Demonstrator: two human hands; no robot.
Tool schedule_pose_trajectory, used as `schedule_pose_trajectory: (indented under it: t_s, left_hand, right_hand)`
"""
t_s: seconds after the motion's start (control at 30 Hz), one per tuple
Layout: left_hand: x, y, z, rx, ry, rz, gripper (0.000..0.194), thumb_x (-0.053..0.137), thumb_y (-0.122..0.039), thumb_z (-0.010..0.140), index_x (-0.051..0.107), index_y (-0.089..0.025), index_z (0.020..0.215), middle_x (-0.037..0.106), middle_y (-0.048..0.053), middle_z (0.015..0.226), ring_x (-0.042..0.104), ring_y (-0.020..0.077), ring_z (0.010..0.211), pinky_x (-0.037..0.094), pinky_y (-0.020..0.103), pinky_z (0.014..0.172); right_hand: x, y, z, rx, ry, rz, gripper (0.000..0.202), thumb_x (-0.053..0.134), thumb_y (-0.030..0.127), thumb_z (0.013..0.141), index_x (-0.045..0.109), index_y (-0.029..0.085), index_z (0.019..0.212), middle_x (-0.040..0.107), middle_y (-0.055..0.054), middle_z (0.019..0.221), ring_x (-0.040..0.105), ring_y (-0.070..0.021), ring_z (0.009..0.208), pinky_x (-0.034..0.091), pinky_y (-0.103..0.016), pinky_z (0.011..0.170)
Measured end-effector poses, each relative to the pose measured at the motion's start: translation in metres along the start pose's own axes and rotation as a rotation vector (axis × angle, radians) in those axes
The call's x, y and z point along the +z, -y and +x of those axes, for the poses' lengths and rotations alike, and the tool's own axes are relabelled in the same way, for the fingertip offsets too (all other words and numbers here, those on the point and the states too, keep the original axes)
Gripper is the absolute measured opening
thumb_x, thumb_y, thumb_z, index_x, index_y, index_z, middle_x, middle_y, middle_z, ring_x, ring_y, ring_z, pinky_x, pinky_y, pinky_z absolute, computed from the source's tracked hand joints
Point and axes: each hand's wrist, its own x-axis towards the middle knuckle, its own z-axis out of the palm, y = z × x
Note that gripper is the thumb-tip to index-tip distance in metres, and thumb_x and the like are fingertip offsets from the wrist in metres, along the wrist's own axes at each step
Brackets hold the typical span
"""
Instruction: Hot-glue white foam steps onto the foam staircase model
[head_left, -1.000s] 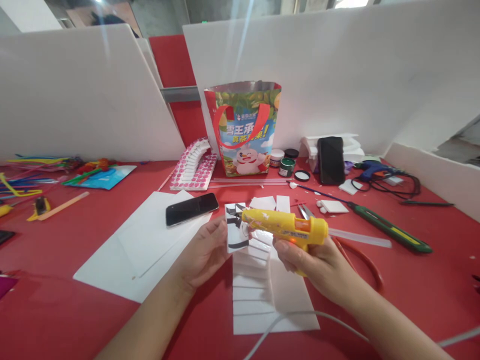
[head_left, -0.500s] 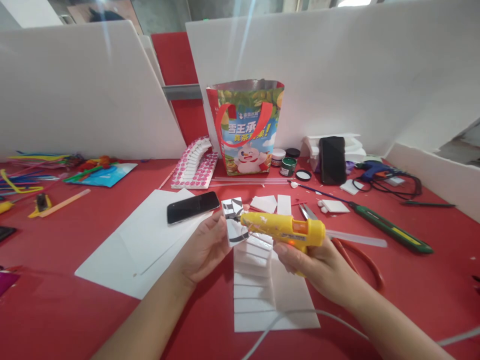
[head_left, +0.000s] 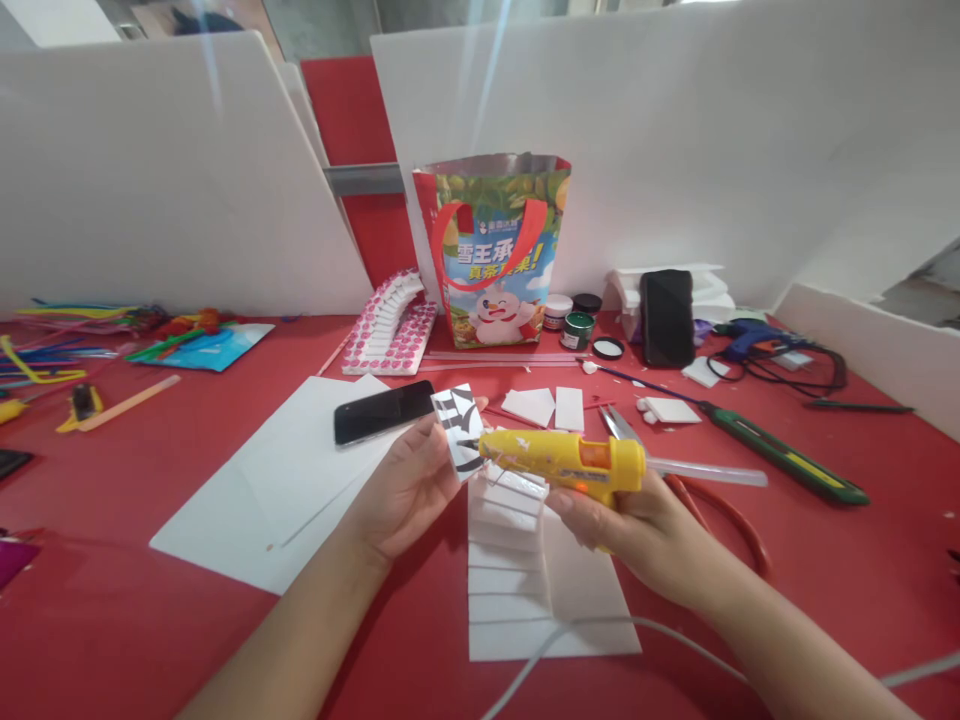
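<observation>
Between the fingers of my left hand (head_left: 412,480) is a small white card with black markings (head_left: 459,428), tilted up. My right hand (head_left: 630,530) is wrapped round the handle of a yellow glue gun (head_left: 555,458). Its nozzle points left and meets the card's face, or sits just in front of it; I cannot tell which. A clear glue stick (head_left: 712,472) sticks out of the gun's back, and an orange light glows near the grip. Below both hands lies a white foam-board piece with step-like strips (head_left: 506,580).
Left of my hands, a black phone (head_left: 382,412) rests on white sheets (head_left: 247,500). Behind stand a printed bag (head_left: 499,260) and paint jars (head_left: 577,330). Red-handled scissors (head_left: 720,520) and a green tool (head_left: 780,452) lie right. A pale cable (head_left: 600,624) crosses the front.
The card in my left hand has shifted slightly left and up and turned a little. The nozzle now points at a lower part of it, near its right edge.
</observation>
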Motion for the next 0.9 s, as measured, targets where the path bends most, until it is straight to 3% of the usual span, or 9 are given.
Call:
schedule_pose_trajectory:
  t_s: [0.27,0.4,0.63,0.9]
  left_hand:
    - [-0.001,0.0,0.001,0.029,-0.008,-0.061,0.02,0.083,-0.024,0.08,0.075,-0.02,0.098,0.079,0.0,0.095,0.073,0.0159,0.095,0.055,0.027,0.093]
    - [-0.002,0.0,0.002,0.049,-0.018,-0.061,0.031,0.082,-0.024,0.081,0.073,-0.024,0.111,0.079,0.0,0.098,0.073,0.0165,0.095,0.054,0.027,0.091]
    - [-0.001,-0.002,0.003,0.051,-0.097,-0.067,0.051,0.087,-0.03,0.075,0.071,-0.021,0.122,0.079,0.005,0.1,0.072,0.0184,0.096,0.055,0.027,0.089]
    - [-0.004,-0.004,0.006,0.082,-0.113,-0.082,0.036,0.073,-0.024,0.089,0.068,-0.021,0.125,0.077,0.004,0.093,0.072,0.0174,0.089,0.056,0.028,0.084]
  right_hand:
    - [-0.002,-0.006,-0.002,-0.048,-0.013,0.048,0.038,0.068,0.055,0.088,0.063,0.02,0.076,0.048,0.002,0.06,0.041,-0.0117,0.053,0.034,-0.026,0.047]
    - [-0.003,-0.007,-0.001,-0.045,0.003,0.05,0.034,0.068,0.053,0.088,0.066,0.019,0.084,0.05,0.002,0.061,0.042,-0.0119,0.055,0.035,-0.026,0.048]
    - [-0.003,-0.003,-0.001,-0.039,0.028,0.042,0.036,0.067,0.054,0.089,0.068,0.019,0.09,0.046,0.003,0.061,0.04,-0.0119,0.055,0.035,-0.025,0.048]
    - [-0.005,0.005,-0.001,-0.012,0.105,-0.036,0.046,0.06,0.064,0.09,0.068,0.018,0.089,0.041,0.003,0.064,0.036,-0.0105,0.058,0.034,-0.025,0.05]
